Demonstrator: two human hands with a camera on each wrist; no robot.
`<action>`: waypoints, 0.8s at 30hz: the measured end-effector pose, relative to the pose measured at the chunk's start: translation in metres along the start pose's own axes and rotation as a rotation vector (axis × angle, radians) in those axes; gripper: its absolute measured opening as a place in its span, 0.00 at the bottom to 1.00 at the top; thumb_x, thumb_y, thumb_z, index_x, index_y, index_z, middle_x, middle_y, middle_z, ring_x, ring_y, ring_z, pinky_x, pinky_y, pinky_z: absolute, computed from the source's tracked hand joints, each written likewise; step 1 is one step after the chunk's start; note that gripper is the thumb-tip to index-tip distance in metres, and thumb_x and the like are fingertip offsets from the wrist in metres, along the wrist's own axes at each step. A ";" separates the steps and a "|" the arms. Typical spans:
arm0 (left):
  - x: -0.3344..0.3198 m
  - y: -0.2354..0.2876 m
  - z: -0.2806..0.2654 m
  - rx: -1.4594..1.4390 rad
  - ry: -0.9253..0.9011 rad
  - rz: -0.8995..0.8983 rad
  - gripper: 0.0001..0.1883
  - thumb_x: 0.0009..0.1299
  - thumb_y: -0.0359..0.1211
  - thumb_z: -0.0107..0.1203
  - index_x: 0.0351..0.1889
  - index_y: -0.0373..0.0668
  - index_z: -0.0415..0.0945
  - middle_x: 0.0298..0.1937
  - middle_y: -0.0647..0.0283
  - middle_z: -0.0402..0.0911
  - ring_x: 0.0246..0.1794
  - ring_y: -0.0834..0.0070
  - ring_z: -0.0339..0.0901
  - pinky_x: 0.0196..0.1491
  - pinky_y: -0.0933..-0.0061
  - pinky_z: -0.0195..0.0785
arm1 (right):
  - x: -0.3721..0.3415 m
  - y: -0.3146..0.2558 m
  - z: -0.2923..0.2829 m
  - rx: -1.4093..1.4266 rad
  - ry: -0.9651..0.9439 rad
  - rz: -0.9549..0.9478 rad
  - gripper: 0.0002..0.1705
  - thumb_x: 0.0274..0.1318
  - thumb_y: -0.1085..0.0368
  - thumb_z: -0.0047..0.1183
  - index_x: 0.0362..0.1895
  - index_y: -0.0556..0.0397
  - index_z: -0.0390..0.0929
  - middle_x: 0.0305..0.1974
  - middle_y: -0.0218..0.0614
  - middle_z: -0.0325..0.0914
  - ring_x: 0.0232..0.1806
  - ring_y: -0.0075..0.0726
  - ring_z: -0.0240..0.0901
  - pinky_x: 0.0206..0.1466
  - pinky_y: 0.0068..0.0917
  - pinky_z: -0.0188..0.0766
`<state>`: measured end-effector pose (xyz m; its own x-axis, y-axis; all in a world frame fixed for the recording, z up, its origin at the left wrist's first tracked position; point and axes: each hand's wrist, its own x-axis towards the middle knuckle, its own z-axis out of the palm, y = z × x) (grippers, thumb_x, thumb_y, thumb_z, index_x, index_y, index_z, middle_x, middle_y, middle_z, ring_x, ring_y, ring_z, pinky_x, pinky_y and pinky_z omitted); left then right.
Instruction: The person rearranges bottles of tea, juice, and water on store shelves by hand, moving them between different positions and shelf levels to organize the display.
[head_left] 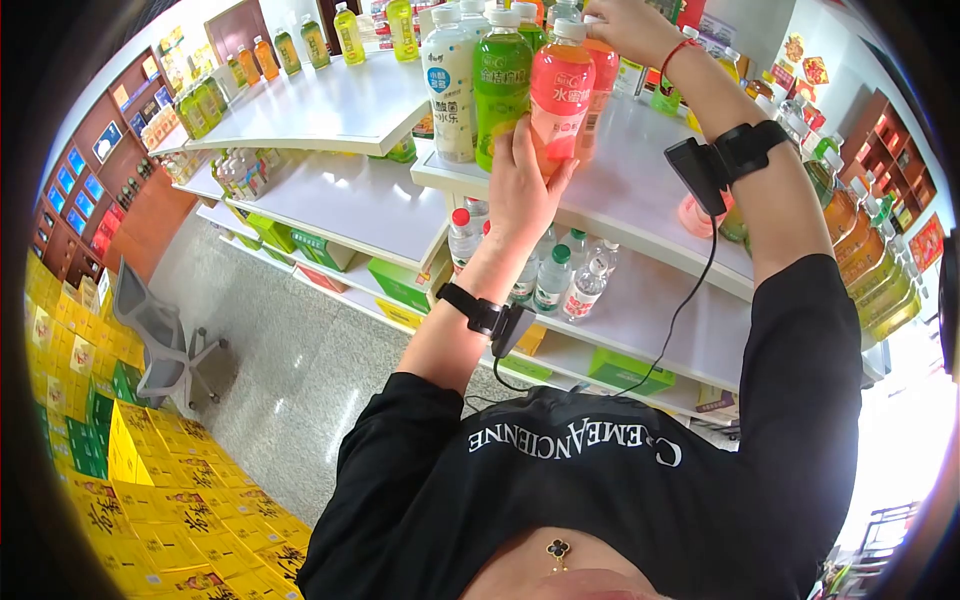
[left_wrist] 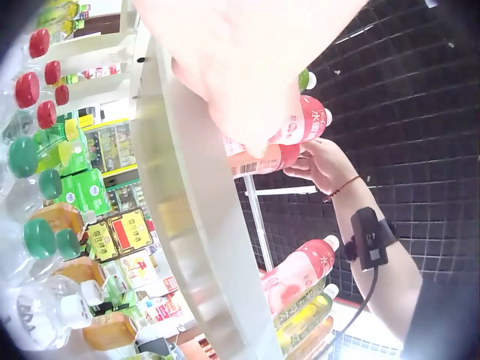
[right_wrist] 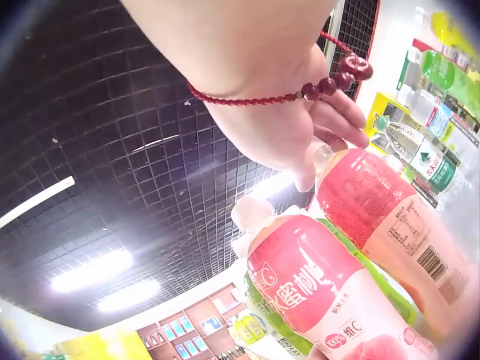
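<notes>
My left hand (head_left: 525, 190) holds a pink peach drink bottle (head_left: 561, 95) low down, with the thumb on its right side. The bottle is upright at the shelf's front edge, its white cap on top. Just behind it is a second pink peach drink bottle (right_wrist: 375, 199), barcode showing in the right wrist view. The fingers of my right hand (head_left: 640, 35) grip that one near its top; its cap is mostly hidden by the hand. Directly left of the front bottle stand a green drink bottle (head_left: 503, 85) and a white drink bottle (head_left: 450, 90).
A white shelf top (head_left: 640, 185) extends right, where another pink bottle (left_wrist: 301, 274) lies near the arm. Clear water bottles (head_left: 552, 278) fill the level below. A second white shelf unit (head_left: 300, 115) stands left, a grey chair (head_left: 160, 340) and stacked yellow boxes (head_left: 160, 500) beyond.
</notes>
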<state>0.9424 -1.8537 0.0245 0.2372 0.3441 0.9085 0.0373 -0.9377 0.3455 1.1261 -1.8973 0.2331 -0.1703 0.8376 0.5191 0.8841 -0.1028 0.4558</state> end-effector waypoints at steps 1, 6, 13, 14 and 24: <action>-0.001 -0.001 0.001 -0.003 -0.003 0.000 0.40 0.61 0.42 0.64 0.64 0.34 0.54 0.51 0.44 0.65 0.48 0.48 0.70 0.46 0.57 0.70 | 0.003 -0.003 0.001 0.149 -0.013 0.145 0.14 0.53 0.56 0.49 0.31 0.53 0.79 0.33 0.47 0.78 0.35 0.53 0.76 0.40 0.45 0.73; -0.007 -0.001 0.001 -0.023 -0.007 -0.004 0.39 0.62 0.41 0.63 0.65 0.34 0.53 0.54 0.46 0.63 0.51 0.48 0.68 0.49 0.58 0.70 | 0.009 -0.007 0.009 0.332 0.047 0.174 0.15 0.52 0.57 0.48 0.36 0.54 0.79 0.34 0.50 0.78 0.36 0.56 0.76 0.41 0.45 0.72; -0.008 -0.003 0.003 0.003 -0.013 -0.009 0.40 0.62 0.42 0.64 0.65 0.35 0.53 0.54 0.45 0.63 0.51 0.49 0.69 0.49 0.59 0.70 | -0.010 0.002 -0.005 0.474 0.077 0.023 0.19 0.56 0.54 0.49 0.45 0.53 0.77 0.40 0.51 0.78 0.43 0.54 0.75 0.47 0.42 0.71; -0.009 -0.002 0.003 0.002 -0.013 -0.016 0.40 0.62 0.42 0.64 0.65 0.35 0.53 0.54 0.45 0.63 0.51 0.49 0.69 0.49 0.59 0.70 | -0.020 0.000 -0.017 0.476 0.070 0.021 0.19 0.56 0.54 0.49 0.45 0.53 0.77 0.40 0.51 0.78 0.43 0.54 0.75 0.47 0.42 0.71; -0.011 -0.001 0.005 0.022 -0.016 -0.045 0.39 0.63 0.44 0.63 0.64 0.35 0.54 0.53 0.46 0.64 0.50 0.49 0.69 0.47 0.57 0.70 | -0.147 0.035 -0.117 -0.068 -0.386 0.316 0.22 0.59 0.47 0.50 0.48 0.49 0.75 0.45 0.40 0.77 0.46 0.46 0.74 0.49 0.36 0.68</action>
<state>0.9444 -1.8563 0.0131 0.2505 0.3857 0.8879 0.0697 -0.9220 0.3809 1.1315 -2.0870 0.2578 0.2860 0.8961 0.3395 0.8342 -0.4072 0.3720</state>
